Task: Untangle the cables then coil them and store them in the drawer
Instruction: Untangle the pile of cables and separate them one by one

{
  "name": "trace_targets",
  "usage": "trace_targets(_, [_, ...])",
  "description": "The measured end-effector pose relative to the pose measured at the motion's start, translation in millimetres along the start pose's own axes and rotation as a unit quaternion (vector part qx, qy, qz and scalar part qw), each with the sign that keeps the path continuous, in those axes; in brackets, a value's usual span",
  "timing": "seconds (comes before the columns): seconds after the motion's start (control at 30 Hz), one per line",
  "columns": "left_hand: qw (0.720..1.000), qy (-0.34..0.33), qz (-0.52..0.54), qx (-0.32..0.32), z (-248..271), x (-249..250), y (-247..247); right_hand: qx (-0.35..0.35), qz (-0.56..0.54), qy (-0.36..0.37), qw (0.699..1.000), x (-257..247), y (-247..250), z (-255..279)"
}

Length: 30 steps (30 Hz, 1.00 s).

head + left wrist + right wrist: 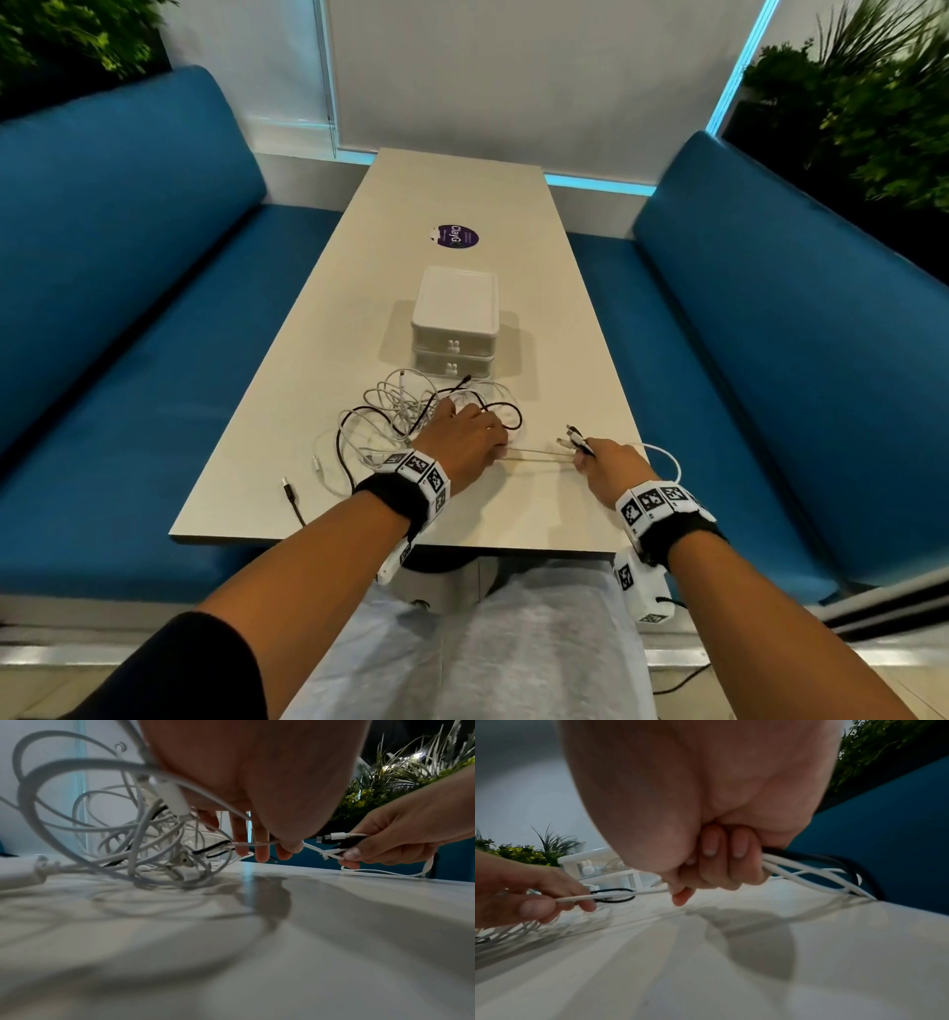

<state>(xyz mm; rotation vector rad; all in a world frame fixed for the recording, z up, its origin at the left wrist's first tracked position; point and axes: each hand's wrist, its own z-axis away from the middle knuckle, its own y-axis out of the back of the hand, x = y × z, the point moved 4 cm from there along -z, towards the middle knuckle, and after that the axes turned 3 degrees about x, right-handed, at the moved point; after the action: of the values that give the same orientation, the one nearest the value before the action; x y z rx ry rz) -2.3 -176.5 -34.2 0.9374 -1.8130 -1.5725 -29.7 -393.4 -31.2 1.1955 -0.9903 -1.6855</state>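
Note:
A tangle of white and black cables [405,411] lies on the beige table [513,514] in front of a white two-drawer unit [454,318], both drawers closed. My left hand [475,437] rests at the tangle's right side, and its thumb and fingers [259,850] pinch one white cable [539,455]. That cable runs taut to my right hand [603,455], which grips a bundle of cable ends [572,439], white and black. In the right wrist view the fist [721,866] is curled round the strands, which trail off to the right [821,874].
Blue benches [128,308] flank the table on both sides. A purple round sticker [454,237] sits beyond the drawers. A black USB plug [290,493] and a white loop [667,457] lie close to the table's edges. Plants stand in the back corners.

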Motion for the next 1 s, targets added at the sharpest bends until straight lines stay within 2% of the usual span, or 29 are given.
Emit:
trace_targets(0.2, [0.999,0.031,-0.008,-0.015,4.0,-11.7,2.1,0.071,0.049,-0.060,0.995,1.3,-1.7,2.6])
trace_targets(0.3, [0.999,0.041,0.001,-0.031,1.9,-13.5,-2.4,0.114,0.015,-0.033,0.993,-17.4,-0.1,10.7])
trace_targets(0.4, [0.998,0.050,0.028,-0.020,-1.4,-11.8,-5.2,0.142,-0.071,0.037,0.987,-43.7,-4.5,16.2])
trace_targets(0.47, [0.997,0.049,0.052,-0.008,-2.2,-10.0,-4.0,0.112,-0.112,0.098,0.982,-61.5,-13.8,17.9])
trace_targets(0.53, [0.997,0.043,0.068,0.002,-0.5,-7.8,-1.9,0.075,-0.123,0.128,0.981,-71.8,-22.5,16.0])
trace_targets(0.7, [0.996,0.053,0.073,0.010,10.3,-10.8,0.6,0.034,-0.104,0.135,0.985,-75.1,-24.4,9.2])
trace_targets(0.8, [0.993,0.075,0.092,-0.006,12.3,-21.0,0.5,0.043,-0.081,0.117,0.989,-61.0,-16.4,6.3])
trace_targets(1.0, [0.995,0.050,0.083,-0.001,7.3,-20.1,6.9,0.047,-0.074,0.078,0.993,-32.6,0.8,4.2])
